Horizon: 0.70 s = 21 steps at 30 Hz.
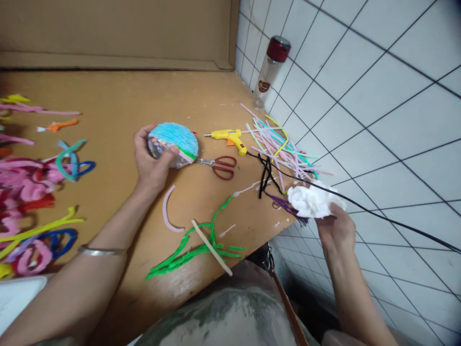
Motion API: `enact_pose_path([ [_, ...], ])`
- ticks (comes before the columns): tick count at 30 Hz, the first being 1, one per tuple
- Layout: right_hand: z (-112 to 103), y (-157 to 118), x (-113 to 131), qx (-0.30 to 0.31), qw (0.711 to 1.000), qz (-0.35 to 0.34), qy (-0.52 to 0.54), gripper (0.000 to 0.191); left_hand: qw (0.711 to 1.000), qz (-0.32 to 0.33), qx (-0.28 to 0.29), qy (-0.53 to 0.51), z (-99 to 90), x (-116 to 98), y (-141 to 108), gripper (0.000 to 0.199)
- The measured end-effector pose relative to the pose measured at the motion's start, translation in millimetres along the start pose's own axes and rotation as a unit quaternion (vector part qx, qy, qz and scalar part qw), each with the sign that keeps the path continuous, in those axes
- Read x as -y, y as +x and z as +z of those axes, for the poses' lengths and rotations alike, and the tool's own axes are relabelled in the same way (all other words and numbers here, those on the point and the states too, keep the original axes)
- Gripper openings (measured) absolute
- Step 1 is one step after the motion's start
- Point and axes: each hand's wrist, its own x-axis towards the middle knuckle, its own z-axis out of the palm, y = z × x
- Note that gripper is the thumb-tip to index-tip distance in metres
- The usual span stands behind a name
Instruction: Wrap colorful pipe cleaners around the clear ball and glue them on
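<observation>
My left hand [153, 161] grips a round disc [173, 133] by its left side, thumb across the front. Rows of light blue fuzzy stems cover its upper part, with a green and a white strip below and a grey speckled area at lower left. At the right table edge, my right hand [336, 226] pinches a crumpled white tissue [311, 198]. Red-handled scissors [224, 168] lie just right of the disc, their blades partly hidden behind it. Above them rests a yellow hot glue gun [228, 137], its nozzle pointing left.
Green chenille stems [180, 259] lie near the front edge, beside a beige strip [212, 247] and a curved lilac stem [166, 211]. Pastel stems [277, 139] are heaped at right, near a red-capped bottle [268, 72]. A black cord [360, 204] crosses the right side. Colourful stems [29, 178] fill the left.
</observation>
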Motion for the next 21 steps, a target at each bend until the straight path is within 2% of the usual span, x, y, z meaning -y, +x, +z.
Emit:
enact_pose_path([
  [4,18.6,29.3,4.9,-0.064,0.997,-0.029,0.036,0.021,1.0,-0.009,0.001,-0.001,-0.9,1.1,0.1,0.08],
  [9,33.1,46.4,1.8,-0.035,0.998,0.04,0.032,0.011,1.0,-0.019,-0.007,-0.011,0.8,-0.6,-0.3,0.081],
  [12,25.0,43.7,-1.4,0.0,0.999,-0.017,-0.028,0.014,1.0,-0.02,-0.004,-0.012,1.8,-2.9,-0.7,0.08],
  [15,9.5,27.1,-5.7,-0.041,0.991,-0.108,-0.071,0.016,1.0,-0.018,0.001,-0.008,2.1,-4.1,-0.9,0.079],
  [16,4.6,17.3,-8.0,-0.069,0.986,-0.13,-0.084,0.019,1.0,-0.015,-0.001,-0.006,2.3,-4.4,-1.1,0.078],
  [17,0.6,5.0,-10.9,-0.07,0.983,-0.138,-0.095,0.021,1.0,-0.012,-0.003,-0.003,2.5,-4.9,-1.5,0.078],
  [19,-3.0,-25.8,-17.3,-0.038,0.983,-0.158,-0.09,0.023,1.0,-0.01,-0.006,0.004,3.4,-6.1,-2.4,0.077],
  [21,1.8,-60.4,-22.6,0.05,0.975,-0.198,-0.087,0.024,1.0,-0.018,0.005,0.005,4.6,-7.8,-3.4,0.077],
])
